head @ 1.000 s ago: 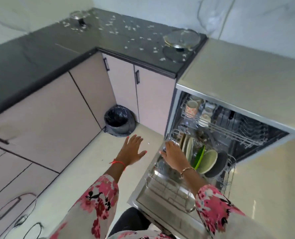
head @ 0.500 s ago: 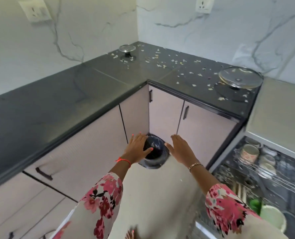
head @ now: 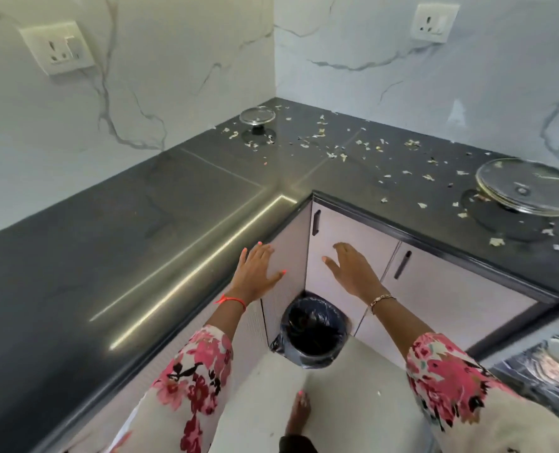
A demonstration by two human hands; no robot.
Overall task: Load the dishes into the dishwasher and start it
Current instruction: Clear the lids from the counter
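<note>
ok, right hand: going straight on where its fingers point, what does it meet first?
Likely the pale cabinet door under the counter corner, near its black handle. The open right hand points up-left at it; depth is unclear.

What I'm getting on my feed: the countertop (head: 108, 240) beyond the left hand (head: 258, 273) is near-black, and past the right hand (head: 353, 273) it's speckled with pale flecks (head: 333, 155). The walls (head: 173, 76) are white marble with grey veins. The cabinet doors (head: 451, 289) are pale pinkish with black handles (head: 402, 264). The bin (head: 310, 335) below the hands has a glossy black liner. The sleeves (head: 196, 371) are cream with pink-red flowers. Red thread (head: 230, 300) on the left wrist, gold bracelet (head: 381, 297) on the right, coral nails (head: 284, 273).
</note>
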